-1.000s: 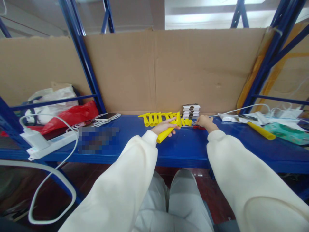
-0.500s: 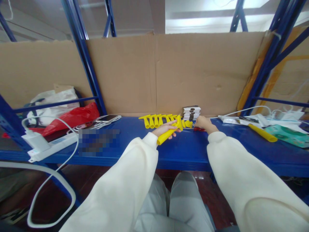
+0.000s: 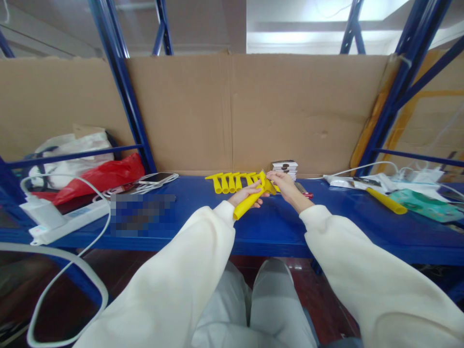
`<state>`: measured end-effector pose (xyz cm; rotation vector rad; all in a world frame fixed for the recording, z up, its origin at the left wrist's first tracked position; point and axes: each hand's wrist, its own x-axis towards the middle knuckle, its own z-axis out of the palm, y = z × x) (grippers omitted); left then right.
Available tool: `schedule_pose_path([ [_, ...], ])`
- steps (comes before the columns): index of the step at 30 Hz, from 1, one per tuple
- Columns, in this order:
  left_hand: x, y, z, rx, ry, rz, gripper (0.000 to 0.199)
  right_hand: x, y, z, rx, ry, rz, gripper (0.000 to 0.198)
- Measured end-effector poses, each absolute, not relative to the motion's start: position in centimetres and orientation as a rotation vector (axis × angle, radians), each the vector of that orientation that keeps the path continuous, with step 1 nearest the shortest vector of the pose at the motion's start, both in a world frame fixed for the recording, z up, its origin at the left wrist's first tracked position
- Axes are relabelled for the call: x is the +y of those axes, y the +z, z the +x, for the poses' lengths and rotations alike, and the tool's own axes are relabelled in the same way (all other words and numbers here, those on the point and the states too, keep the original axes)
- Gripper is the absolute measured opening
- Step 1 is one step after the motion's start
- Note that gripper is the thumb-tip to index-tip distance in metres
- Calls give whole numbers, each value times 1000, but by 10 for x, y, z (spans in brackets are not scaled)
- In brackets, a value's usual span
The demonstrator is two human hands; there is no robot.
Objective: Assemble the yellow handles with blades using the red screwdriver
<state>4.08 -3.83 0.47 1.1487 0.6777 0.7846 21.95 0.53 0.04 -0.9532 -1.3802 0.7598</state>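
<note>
My left hand (image 3: 242,195) is closed around a yellow T-shaped tool with a hollow tube handle (image 3: 246,207), its open end toward me. At the tool's wide head, the fingertips of my right hand (image 3: 284,185) are pinched together; anything small between them is too hard to make out. Behind my left hand, several like yellow tools (image 3: 224,183) lie in a row, handles toward me. A stack of white boxes with dark print (image 3: 284,168) stands just behind my right hand. A small red item (image 3: 308,195) lies beside my right wrist, partly covered.
Another yellow tube (image 3: 387,200) lies to the right, beside a green packet (image 3: 426,204) and white cables. A phone (image 3: 157,178), a red bag (image 3: 103,179) and a white power strip (image 3: 68,222) are on the left. Cardboard (image 3: 188,111) closes off the back.
My right hand has moved left from the small red item to the head of the yellow tool. My left hand keeps its hold. The view has shifted slightly.
</note>
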Motion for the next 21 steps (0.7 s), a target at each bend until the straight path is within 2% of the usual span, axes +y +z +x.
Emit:
schedule_pose_path([
  [10, -42, 5, 42, 623, 824, 1067, 64, 4, -7, 212, -1315, 884, -801, 34],
  [21, -38, 4, 41, 655, 829, 1079, 72, 1, -9, 213, -1385, 894, -793, 43],
])
